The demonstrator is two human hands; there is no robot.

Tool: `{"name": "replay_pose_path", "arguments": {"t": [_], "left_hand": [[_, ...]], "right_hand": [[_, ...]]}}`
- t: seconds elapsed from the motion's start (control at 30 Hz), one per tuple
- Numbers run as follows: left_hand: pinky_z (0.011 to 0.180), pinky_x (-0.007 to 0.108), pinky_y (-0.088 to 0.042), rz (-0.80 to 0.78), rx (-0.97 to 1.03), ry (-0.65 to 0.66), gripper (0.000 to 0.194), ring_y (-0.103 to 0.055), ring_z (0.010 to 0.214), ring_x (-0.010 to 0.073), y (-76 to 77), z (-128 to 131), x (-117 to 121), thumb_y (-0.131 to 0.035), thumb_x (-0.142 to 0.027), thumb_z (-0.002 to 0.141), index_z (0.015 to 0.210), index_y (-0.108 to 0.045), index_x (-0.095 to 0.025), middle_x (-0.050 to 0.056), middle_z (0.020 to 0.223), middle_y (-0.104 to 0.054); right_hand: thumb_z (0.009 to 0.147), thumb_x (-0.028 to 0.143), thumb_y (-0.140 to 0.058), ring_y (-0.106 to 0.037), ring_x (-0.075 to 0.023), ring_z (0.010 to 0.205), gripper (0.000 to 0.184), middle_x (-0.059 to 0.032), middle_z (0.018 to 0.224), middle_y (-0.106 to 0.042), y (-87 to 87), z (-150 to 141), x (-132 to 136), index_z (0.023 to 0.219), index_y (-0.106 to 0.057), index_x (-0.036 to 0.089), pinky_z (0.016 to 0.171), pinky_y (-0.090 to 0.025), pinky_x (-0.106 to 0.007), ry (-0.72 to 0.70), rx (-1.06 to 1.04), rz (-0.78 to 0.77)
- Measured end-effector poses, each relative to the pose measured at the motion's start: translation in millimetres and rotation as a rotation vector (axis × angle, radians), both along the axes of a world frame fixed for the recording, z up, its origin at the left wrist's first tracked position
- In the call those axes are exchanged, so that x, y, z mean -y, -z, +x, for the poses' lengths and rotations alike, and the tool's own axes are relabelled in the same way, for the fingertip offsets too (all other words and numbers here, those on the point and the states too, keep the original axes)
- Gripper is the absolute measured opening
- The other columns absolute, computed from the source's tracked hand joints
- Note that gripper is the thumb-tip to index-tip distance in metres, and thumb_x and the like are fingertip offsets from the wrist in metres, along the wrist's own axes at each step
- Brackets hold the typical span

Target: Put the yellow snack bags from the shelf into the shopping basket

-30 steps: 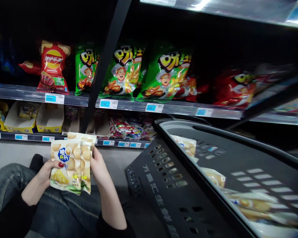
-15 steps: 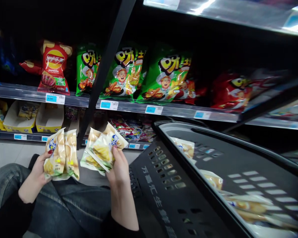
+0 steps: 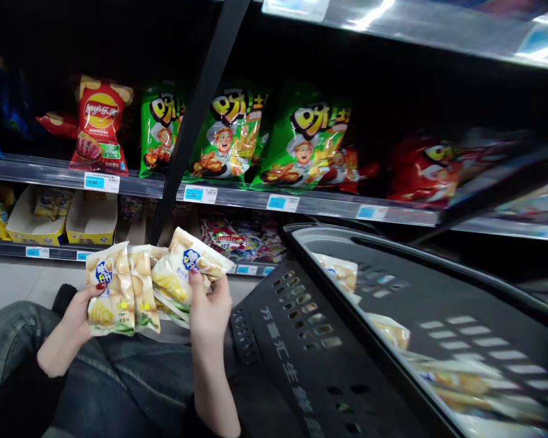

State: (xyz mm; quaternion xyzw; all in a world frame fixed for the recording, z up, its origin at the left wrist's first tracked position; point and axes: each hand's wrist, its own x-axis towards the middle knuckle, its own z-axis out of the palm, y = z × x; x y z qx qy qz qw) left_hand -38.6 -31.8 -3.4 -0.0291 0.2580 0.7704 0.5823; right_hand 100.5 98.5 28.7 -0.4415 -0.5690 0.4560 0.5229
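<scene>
My left hand (image 3: 75,319) grips cream-coloured snack packets (image 3: 111,292), its thumb on the front one and its fingers behind. Beside them, my right hand (image 3: 210,310) pinches more packets of the same kind (image 3: 176,277), tilted, with thumb on the face. The two bunches meet and overlap in front of my crossed legs. How many packets each hand holds is partly hidden. To the right a dark grey shopping basket (image 3: 296,340) leans toward me, with similar packets (image 3: 461,380) inside it.
Ahead, a shelf (image 3: 237,193) holds a red Lay's bag (image 3: 101,125), green chip bags (image 3: 301,140) and a red bag (image 3: 427,170). Below it stand yellow-and-white cartons (image 3: 36,225) and colourful small packets (image 3: 242,238). A dark slanted post (image 3: 201,97) divides the shelving.
My two hands have come closer together. The left packets moved slightly right, the right ones moved left, and the gap between the bunches has closed. The basket has stayed put.
</scene>
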Motion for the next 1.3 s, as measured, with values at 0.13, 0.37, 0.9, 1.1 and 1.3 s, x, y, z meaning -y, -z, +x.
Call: {"name": "replay_pose_path", "arguments": {"t": [0.13,0.37,0.9,1.1,1.3], "left_hand": [[0.091,0.052,-0.043,-0.094,0.028,-0.056,0.023,-0.066,0.089,0.0312,-4.2,0.2,-5.6,-0.049,-0.003,0.069,0.082,-0.068,-0.010,0.011,0.071,-0.074],[0.088,0.051,-0.046,-0.120,0.003,0.045,0.022,-0.068,0.081,0.0308,-1.7,0.9,-3.5,-0.051,-0.003,0.068,0.082,-0.068,-0.008,0.013,0.074,-0.074],[0.082,0.042,-0.052,-0.131,-0.109,0.011,0.032,-0.069,0.078,0.0288,-6.9,-0.3,-1.6,-0.057,0.000,0.067,0.097,-0.065,-0.007,0.013,0.075,-0.074],[0.075,0.039,-0.055,-0.075,-0.009,-0.163,0.021,-0.070,0.073,0.0248,1.0,-11.7,-0.4,-0.048,-0.011,0.077,0.084,-0.068,-0.010,0.011,0.077,-0.074],[0.072,0.036,-0.056,-0.060,0.054,-0.145,0.022,-0.070,0.067,0.0230,2.8,-11.7,2.0,-0.047,-0.009,0.074,0.076,-0.069,-0.013,0.008,0.071,-0.074]], "right_hand": [[0.073,0.042,-0.055,-0.061,-0.0252,0.081,0.030,-0.0100,0.089,-0.067,-9.2,1.2,9.0,0.090,-0.056,0.018,0.071,-0.044,-0.034,0.036,0.217,0.111],[0.073,0.041,-0.053,-0.061,-0.0268,0.081,0.028,-0.0098,0.087,-0.067,-7.3,-0.9,8.4,0.090,-0.052,0.019,0.070,-0.043,-0.033,-0.133,0.446,0.143],[0.082,0.043,-0.041,-0.058,-0.0242,0.070,0.023,-0.0066,0.074,-0.062,-1.5,-3.4,6.4,0.085,-0.048,0.021,0.060,-0.036,-0.030,-0.198,0.533,0.038],[0.067,0.048,-0.062,-0.051,-0.0136,0.049,0.030,0.0035,0.058,-0.056,4.0,9.7,-19.9,0.074,-0.052,0.020,0.049,-0.039,-0.025,-0.229,-0.317,-0.339],[0.069,0.028,-0.063,-0.016,-0.0026,0.026,0.022,0.0152,0.040,-0.028,0.9,13.9,-13.7,0.066,-0.043,0.021,0.028,-0.019,-0.012,-0.685,-0.940,-0.536]]}}
